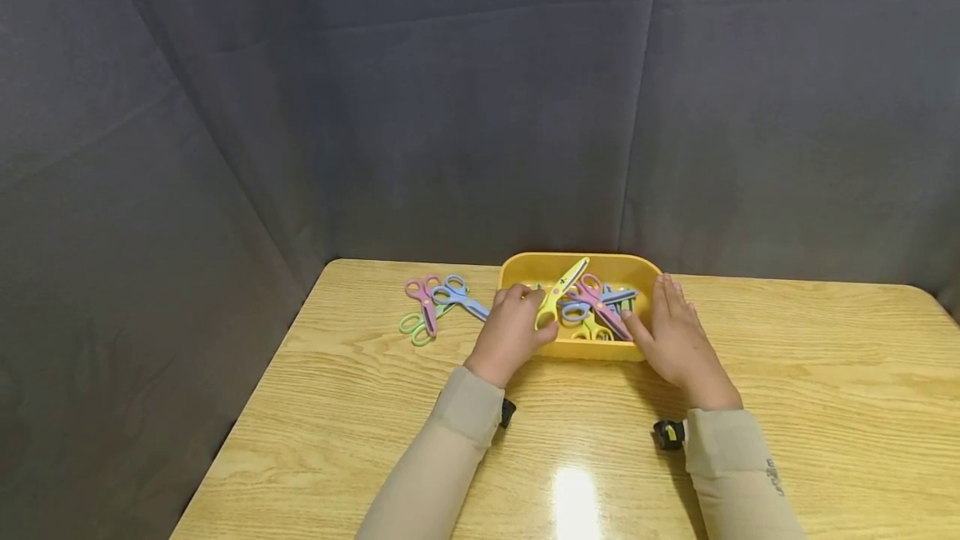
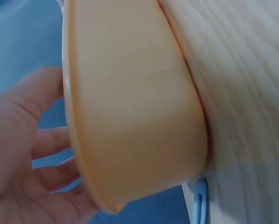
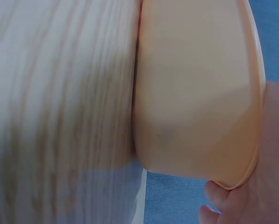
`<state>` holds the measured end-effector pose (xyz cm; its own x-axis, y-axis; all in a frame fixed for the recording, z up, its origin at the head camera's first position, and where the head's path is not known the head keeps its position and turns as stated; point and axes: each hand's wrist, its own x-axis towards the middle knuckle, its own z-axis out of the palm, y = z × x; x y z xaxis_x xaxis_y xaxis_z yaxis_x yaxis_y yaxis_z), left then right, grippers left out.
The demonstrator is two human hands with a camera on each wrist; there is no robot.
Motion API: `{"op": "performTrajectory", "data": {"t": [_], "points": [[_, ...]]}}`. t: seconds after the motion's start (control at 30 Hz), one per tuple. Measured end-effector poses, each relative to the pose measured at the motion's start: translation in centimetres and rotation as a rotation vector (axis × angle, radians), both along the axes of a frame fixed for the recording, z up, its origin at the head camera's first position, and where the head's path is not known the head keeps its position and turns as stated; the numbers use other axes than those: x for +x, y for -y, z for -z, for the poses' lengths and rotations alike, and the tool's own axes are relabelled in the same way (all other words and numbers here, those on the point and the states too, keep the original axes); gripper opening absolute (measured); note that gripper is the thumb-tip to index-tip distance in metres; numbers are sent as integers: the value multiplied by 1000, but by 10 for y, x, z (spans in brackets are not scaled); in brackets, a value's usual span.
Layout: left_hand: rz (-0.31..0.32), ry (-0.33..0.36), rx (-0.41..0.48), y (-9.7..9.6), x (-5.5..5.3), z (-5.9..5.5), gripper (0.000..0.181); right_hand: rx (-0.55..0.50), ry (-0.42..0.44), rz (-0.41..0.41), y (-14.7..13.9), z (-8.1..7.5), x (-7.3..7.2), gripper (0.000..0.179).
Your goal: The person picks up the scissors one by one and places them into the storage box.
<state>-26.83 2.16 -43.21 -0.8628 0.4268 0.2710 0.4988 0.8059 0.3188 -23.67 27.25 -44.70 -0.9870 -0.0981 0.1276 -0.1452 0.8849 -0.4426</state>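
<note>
A yellow bin [image 1: 600,350] holds several pairs of scissors. My left hand [image 1: 513,327] reaches over its left end and pinches yellow scissors [image 1: 564,283] by the handle, blades pointing up and to the right. In the left wrist view, the bin wall [image 2: 130,102] hides the scissors and the fingertips. With fingers straight, my right hand [image 1: 678,344] rests along the bin's right end, its thumb over the front corner. Pink scissors [image 1: 600,307], blue scissors [image 1: 576,311] and other yellow scissors [image 1: 592,330] lie overlapping inside.
Left of the bin, pink scissors [image 1: 426,307], blue scissors [image 1: 471,305] and green scissors [image 1: 422,338] lie crossed on the wooden table [image 1: 345,423]. A dark curtain [image 1: 465,123] hangs behind the table's back edge.
</note>
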Motion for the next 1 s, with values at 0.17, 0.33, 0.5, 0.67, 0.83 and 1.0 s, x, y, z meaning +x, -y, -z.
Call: {"op": "performTrajectory", "data": {"t": [0.17, 0.33, 0.5, 0.67, 0.83, 1.0], "points": [[-18, 23, -61, -6, -6, 1, 39, -2, -10, -1, 1, 2, 1, 88], [-46, 6, -116, -11, -10, 3, 30, -2, -12, -1, 2, 1, 1, 88], [-54, 1, -142, -14, -15, 2, 29, -5, -7, 5, 1, 0, 1, 87], [-54, 18, -170, -16, -18, 3, 30, -3, -13, 5, 1, 1, 0, 88], [-58, 4, -206, -18, -19, 3, 33, -2, -17, 4, 2, 1, 1, 87], [-82, -8, -240, -20, -16, 0, 37, -2, -15, 7, 2, -1, 1, 87]]}}
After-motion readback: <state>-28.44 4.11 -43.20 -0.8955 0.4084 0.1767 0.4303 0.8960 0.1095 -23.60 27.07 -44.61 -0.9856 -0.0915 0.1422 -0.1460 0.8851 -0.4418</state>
